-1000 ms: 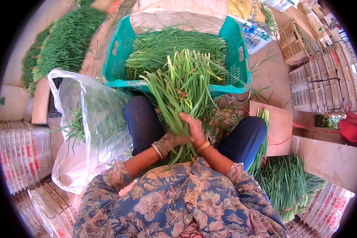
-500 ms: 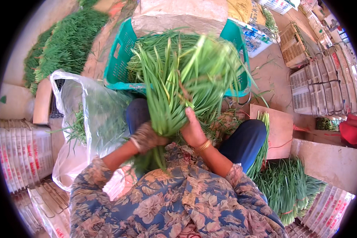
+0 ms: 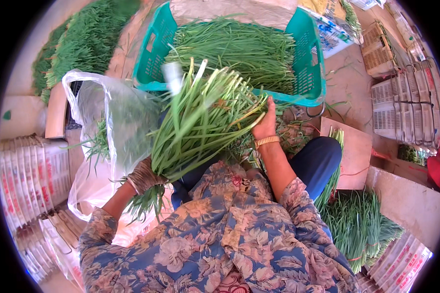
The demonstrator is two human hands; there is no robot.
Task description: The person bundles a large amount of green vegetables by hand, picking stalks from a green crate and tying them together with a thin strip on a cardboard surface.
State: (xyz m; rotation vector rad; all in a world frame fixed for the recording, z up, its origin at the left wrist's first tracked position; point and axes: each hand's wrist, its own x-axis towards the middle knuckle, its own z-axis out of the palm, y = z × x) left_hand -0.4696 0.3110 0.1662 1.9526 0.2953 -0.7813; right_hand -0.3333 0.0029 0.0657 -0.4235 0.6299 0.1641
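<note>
A large loose bunch of green chives (image 3: pixel 205 115) lies slantwise over my lap, its pale stalk ends up and to the right. Wrapped round its leafy lower end is my left hand (image 3: pixel 145 177), in a brownish glove, with leaf tips hanging out below. My right hand (image 3: pixel 265 123), bare with a gold-coloured band at the wrist, holds the bunch's right side near the stalk ends. Its fingers are partly hidden behind the chives. A whitish blur (image 3: pixel 172 78) shows at the bunch's upper left; I cannot make out what it is.
Before me a green plastic crate (image 3: pixel 308 100) holds more chives (image 3: pixel 234 51). A clear plastic bag (image 3: pixel 127 119) stands at my left. Tied chive bundles (image 3: pixel 354 227) lie at right, others (image 3: pixel 85 46) at far left. Stacked white crates (image 3: pixel 34 178) and wooden boards (image 3: pixel 344 156) flank me.
The bunch has tilted, its stalk end swinging down to the right. My left hand has moved left with the leafy end, and my right hand has moved right and up. More of the crate shows.
</note>
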